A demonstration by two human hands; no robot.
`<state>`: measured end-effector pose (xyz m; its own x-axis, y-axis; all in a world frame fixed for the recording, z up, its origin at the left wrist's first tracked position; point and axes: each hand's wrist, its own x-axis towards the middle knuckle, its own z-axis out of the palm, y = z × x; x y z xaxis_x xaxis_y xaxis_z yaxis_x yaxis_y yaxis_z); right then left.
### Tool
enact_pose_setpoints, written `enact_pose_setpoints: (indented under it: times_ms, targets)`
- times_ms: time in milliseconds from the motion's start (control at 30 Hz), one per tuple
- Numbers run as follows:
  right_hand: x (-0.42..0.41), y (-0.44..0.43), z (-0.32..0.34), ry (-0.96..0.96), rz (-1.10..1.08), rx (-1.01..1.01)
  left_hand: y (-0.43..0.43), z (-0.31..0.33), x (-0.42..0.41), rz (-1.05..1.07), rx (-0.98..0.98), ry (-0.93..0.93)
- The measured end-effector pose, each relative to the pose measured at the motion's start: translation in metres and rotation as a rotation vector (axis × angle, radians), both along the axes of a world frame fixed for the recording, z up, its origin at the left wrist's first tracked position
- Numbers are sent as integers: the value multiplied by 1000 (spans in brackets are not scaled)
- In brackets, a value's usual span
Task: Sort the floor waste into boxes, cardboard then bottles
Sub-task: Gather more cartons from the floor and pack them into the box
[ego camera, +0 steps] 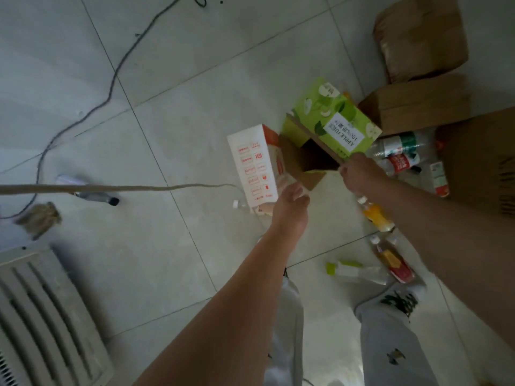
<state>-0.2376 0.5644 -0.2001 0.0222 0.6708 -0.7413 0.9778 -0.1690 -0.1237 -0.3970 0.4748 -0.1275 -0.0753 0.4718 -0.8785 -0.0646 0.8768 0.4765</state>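
Cardboard comes first in view: a green apple-juice box [331,121] lies open on the tiled floor [167,79], its brown flaps spread toward the person. The right hand [359,174] is closed around the edge of one flap on the near right side of that box. The left hand [289,204] reaches in at the box's near left, fingers loosely curled and not clamped on anything, touching the lower end of a white carton with red print [253,165] that leans against the green box's left side. Beyond the green box on its right stand plain brown boxes [418,107]. Right of the green box, several plastic bottles [398,154] lie in a heap beside a large brown box [479,162]. Nearer the person than the green box, an orange-filled bottle [376,215] and more bottles lie on the tiles by a shoe [401,299].
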Motion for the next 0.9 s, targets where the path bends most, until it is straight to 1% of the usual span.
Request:
enact_pose_setpoints:
  times_ms: [67, 100, 133, 233, 367, 467, 567, 633, 733, 767, 800, 867, 900]
  targets:
    - [6, 1, -3, 61, -9, -34, 3, 3, 1, -4, -14, -1]
    - [10, 0, -6, 86, -11, -14, 4, 3, 1, -9, -13, 10]
    - [14, 1, -7, 91, -24, 24, 4, 2, 1, -17, -16, 21]
    - [28, 7, -4, 96, -61, 222, 0, -2, -1, 17, -16, 51]
    - [56, 11, 23, 154, -125, 414, -13, -6, 8, 63, -39, 94]
    - [80, 10, 61, 164, -138, 529, -27, -1, 33, 82, -51, 72]
    - [107, 2, 113, 181, -178, 594, -44, 16, 67, 107, -31, 71]
    - [129, -11, 149, 189, -201, 620, -55, 27, 86, 150, -25, 158]
    - [162, -41, 208, 232, -275, 676, -61, 45, 105, 136, -81, 258]
    - [173, -50, 227, 258, -320, 694, -61, 51, 110, 138, -122, 240]
    - [183, -60, 245, 294, -373, 702, -62, 55, 113, 173, -173, 163]
    - [200, -77, 278, 390, -510, 696, -59, 66, 123, 206, -195, -64]
    - [208, -85, 290, 426, -573, 703, -57, 73, 129, 214, -180, -128]
